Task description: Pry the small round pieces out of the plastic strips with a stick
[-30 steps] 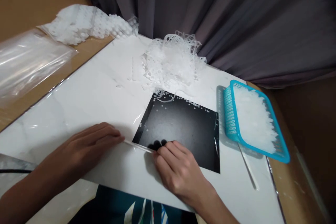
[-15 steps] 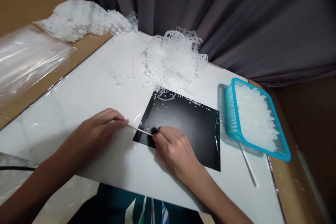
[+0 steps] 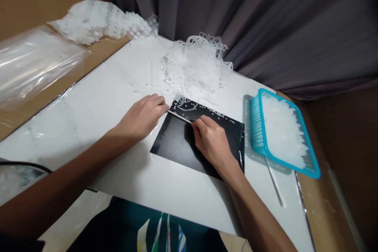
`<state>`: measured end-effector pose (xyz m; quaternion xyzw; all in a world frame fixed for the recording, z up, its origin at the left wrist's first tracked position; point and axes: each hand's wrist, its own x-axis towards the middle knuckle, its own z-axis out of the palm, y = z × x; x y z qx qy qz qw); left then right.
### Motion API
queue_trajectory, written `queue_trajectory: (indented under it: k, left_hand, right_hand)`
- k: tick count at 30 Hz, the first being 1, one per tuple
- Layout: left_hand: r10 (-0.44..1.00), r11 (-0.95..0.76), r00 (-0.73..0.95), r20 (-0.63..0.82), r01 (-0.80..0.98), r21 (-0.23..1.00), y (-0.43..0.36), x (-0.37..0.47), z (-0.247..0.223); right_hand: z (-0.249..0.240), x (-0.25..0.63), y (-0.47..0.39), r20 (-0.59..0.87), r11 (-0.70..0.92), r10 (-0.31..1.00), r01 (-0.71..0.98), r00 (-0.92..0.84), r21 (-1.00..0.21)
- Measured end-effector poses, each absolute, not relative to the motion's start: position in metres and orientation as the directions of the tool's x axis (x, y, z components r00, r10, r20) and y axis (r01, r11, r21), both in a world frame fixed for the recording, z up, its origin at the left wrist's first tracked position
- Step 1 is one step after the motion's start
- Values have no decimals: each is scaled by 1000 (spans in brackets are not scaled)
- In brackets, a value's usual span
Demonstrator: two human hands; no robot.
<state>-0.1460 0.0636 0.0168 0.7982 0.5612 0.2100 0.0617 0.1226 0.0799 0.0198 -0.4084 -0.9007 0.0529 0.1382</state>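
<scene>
The thin rod (image 3: 180,117) is pinched in both hands (image 3: 144,117), which hide its two ends.

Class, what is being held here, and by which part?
A thin, straight, whitish stick: the left hand grips near one end, the right hand near the other.

Both hands (image 3: 212,138) on a thin white rod (image 3: 180,117) over a black sheet (image 3: 176,141), blue basket (image 3: 257,126) nearby

White marbled tabletop (image 3: 97,94); on it black sheet (image 3: 177,141); translucent scrap heap (image 3: 195,65); blue basket (image 3: 256,122); white strip (image 3: 275,183)
</scene>
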Motion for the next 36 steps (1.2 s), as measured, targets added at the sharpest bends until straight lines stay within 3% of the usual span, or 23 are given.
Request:
queue_trajectory:
  k: [6, 11, 16, 21, 27, 36]
  left_hand:
    - [928, -212, 80, 364, 917, 338, 78, -144, 20]
    - [922, -59, -118, 368, 898, 436, 77, -174, 11]
    - [922, -44, -163, 351, 857, 513, 81, -187, 4]
    - [919, -76, -155, 362, 833, 549, 81, -192, 1]
    - [926, -143, -88, 368, 818, 557, 81, -191, -4]
    - [864, -502, 406, 298, 735, 456, 75, -178, -3]
  right_hand:
    - [19, 129, 69, 264, 696, 718, 661, -644, -281]
    - [6, 127, 68, 206, 737, 675, 659, -709, -148]
    - [2, 138, 119, 169, 667, 739, 742, -652, -59]
    - [6, 146, 135, 246, 678, 718, 734, -651, -38]
    - [5, 137, 101, 322, 805, 582, 586, -746, -97]
    - [14, 124, 106, 200, 838, 519, 541, -831, 73]
